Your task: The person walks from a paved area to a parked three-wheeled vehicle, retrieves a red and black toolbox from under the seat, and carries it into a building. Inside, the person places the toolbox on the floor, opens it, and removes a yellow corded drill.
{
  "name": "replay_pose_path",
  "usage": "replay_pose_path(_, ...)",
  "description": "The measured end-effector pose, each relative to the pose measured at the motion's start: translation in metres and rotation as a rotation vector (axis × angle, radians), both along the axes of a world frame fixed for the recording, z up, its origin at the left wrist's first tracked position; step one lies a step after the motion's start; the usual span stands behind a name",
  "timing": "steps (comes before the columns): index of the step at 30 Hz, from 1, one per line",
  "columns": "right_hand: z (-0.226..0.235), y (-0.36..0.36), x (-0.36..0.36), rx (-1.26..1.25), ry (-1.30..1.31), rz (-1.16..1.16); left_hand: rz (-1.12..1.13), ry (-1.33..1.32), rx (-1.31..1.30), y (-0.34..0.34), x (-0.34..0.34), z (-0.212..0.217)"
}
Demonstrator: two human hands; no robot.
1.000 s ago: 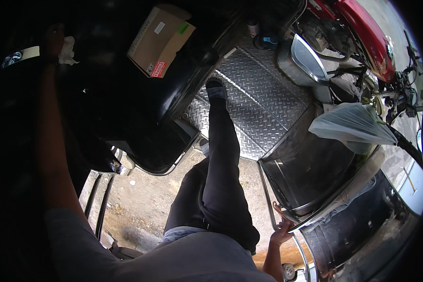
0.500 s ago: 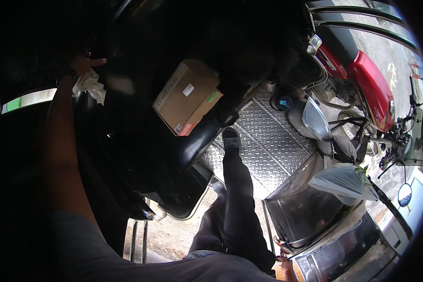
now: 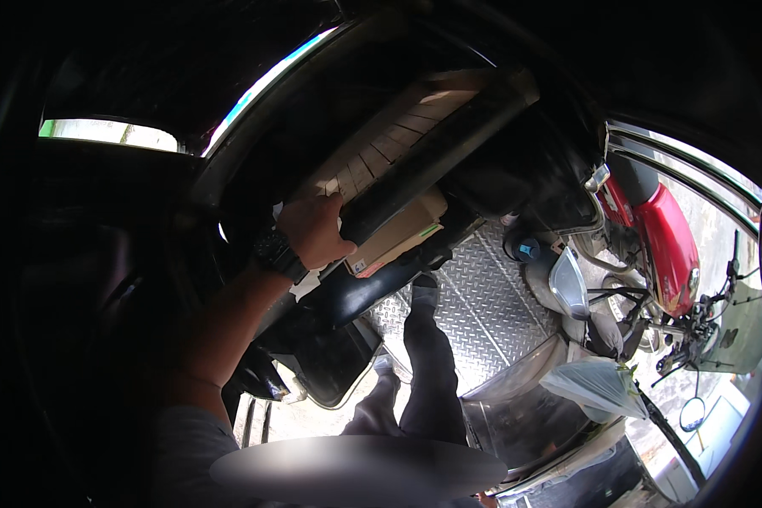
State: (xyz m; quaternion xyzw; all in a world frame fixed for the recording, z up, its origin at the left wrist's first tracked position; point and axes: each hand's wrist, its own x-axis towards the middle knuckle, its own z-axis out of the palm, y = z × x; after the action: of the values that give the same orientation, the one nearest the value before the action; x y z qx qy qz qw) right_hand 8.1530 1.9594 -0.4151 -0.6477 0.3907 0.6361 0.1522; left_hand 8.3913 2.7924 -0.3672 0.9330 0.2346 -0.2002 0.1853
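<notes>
My left hand (image 3: 313, 230) is closed on the near end of a long black seat back (image 3: 449, 152), which tilts forward and shows a slatted, wood-coloured inner side. Pale bits of a crumpled cloth show around the fingers and under the wrist. Below the seat back, a brown cardboard box (image 3: 395, 235) rests on the black seat (image 3: 347, 292), its upper part covered from view. Only a sliver of my right hand (image 3: 488, 500) shows at the lower edge, and its fingers are hidden.
A diamond-plate metal floor (image 3: 499, 292) lies under my foot. To the right are a red motorbike (image 3: 665, 245), a pale plastic bag (image 3: 588, 385) hanging by a dark panel, and a round mirror (image 3: 692, 414). A dark round container (image 3: 521, 247) stands at the floor's far edge.
My left hand has come right and nearer, from the dark far left to the seat back. The seat back now leans forward over the box. My right hand has mostly dropped out of view.
</notes>
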Motion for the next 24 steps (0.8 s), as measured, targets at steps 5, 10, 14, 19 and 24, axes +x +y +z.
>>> replay_pose_path(5,0.000,0.005,0.023,0.009,0.097,0.081,0.053,-0.075,0.094,-0.004,-0.007,0.009)
replay_pose_path(10,0.013,-0.011,0.034,0.008,0.288,0.163,0.103,-0.156,0.114,-0.013,-0.025,0.008)
replay_pose_path(14,0.034,0.009,0.064,0.055,0.704,0.274,0.373,-0.210,-0.069,0.021,-0.045,0.016)
replay_pose_path(19,0.045,0.153,0.204,0.142,0.576,0.656,1.013,-0.510,-0.462,0.120,-0.065,0.022)
replay_pose_path(24,0.042,0.387,0.330,0.582,-0.441,1.065,0.920,-0.529,-0.715,0.148,-0.078,-0.018)
